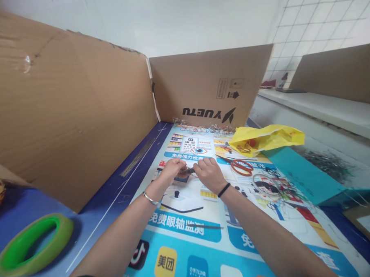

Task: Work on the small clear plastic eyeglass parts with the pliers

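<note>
My left hand (171, 170) and my right hand (210, 173) meet over the middle of a printed poster (189, 236) laid on the table. Both hands are closed in a pinch on a small dark object (190, 170) held between them; it is too small to name. A silver bangle sits on my left wrist and a black band on my right wrist. Just right of my right hand lie red-framed glasses (242, 167) and several other glasses frames (273, 183) spread on the poster.
A yellow plastic bag (264, 138) lies beyond the glasses. Cardboard walls (64, 119) stand at the left and back. A green tape roll (33, 245) rests at the near left. A teal sheet (300, 174) and a pile of thin metal pieces (327, 161) lie at the right.
</note>
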A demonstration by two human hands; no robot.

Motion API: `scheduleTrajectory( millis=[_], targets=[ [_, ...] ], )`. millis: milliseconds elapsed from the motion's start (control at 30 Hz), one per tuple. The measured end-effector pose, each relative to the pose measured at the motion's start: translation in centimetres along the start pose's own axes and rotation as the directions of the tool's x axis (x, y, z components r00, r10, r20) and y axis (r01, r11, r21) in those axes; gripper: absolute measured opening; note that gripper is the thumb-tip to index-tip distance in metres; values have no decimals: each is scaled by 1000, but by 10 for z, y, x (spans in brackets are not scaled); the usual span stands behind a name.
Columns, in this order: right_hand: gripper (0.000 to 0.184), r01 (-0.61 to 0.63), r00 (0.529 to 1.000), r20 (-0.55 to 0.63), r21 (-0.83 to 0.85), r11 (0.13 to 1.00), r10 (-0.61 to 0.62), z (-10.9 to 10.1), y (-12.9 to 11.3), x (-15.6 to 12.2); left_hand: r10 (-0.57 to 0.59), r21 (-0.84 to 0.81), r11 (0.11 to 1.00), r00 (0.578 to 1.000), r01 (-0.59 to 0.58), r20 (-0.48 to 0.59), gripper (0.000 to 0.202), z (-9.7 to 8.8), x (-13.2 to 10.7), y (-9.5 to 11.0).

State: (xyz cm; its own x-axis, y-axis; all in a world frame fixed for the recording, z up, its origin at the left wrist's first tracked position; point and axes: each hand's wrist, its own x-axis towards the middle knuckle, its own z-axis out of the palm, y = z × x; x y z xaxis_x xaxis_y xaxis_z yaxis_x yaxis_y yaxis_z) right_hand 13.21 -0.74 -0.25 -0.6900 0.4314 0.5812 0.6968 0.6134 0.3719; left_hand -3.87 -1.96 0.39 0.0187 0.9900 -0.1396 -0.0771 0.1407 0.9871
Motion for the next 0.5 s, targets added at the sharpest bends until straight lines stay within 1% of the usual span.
scheduleTrajectory(
  millis=[167,500],
  targets=[
    [16,33,999,-6,-21,999,-33,-1,1,0,-50,-61,997,999,50,8,16,1,0,-1],
    [18,47,998,-43,-22,999,-48,0,2,-2,-52,-104,993,998,55,29,17,3,-1,-1]
  ],
)
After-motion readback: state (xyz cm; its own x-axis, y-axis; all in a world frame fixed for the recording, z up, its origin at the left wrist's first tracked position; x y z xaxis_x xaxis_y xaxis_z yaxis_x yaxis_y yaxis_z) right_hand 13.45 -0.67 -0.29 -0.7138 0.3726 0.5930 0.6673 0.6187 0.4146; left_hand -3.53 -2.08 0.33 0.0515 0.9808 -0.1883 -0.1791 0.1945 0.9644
